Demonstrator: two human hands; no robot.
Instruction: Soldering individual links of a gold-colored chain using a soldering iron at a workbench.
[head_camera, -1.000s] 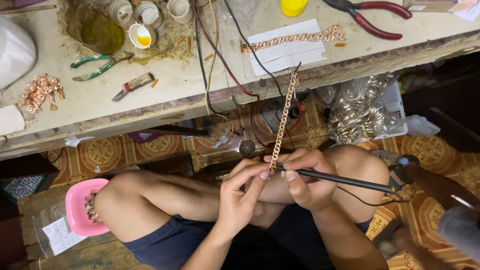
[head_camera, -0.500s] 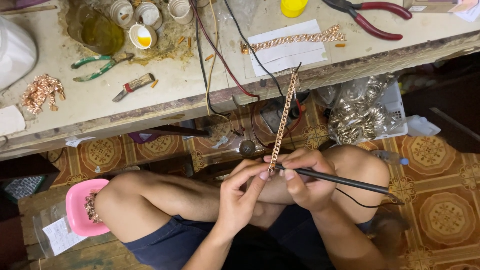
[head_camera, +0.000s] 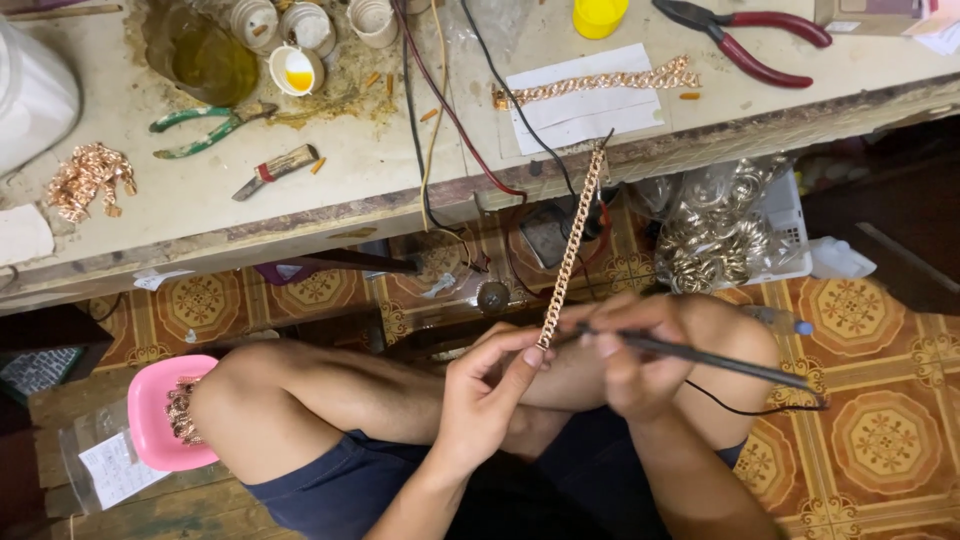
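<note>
Nothing has shifted: left hand (head_camera: 490, 395) pinches the chain (head_camera: 570, 250), right hand (head_camera: 630, 350) grips the soldering pen (head_camera: 720, 362) below the bench edge (head_camera: 300, 225).

Seated with bare knees drawn up below the bench (head_camera: 300, 225), the person brings both hands together over the lap, forearms rising from the bottom of the view. The left hand (head_camera: 487, 395) is raised with the palm turned inward, its fingers (head_camera: 528, 360) pinched on the lower end of a copper-coloured chain (head_camera: 572, 245) that runs up to the bench edge. Just beside it, the right hand (head_camera: 628, 355) is curled in a pen-like grip on a thin dark soldering tool (head_camera: 720, 360), whose tip points toward the pinch.
</note>
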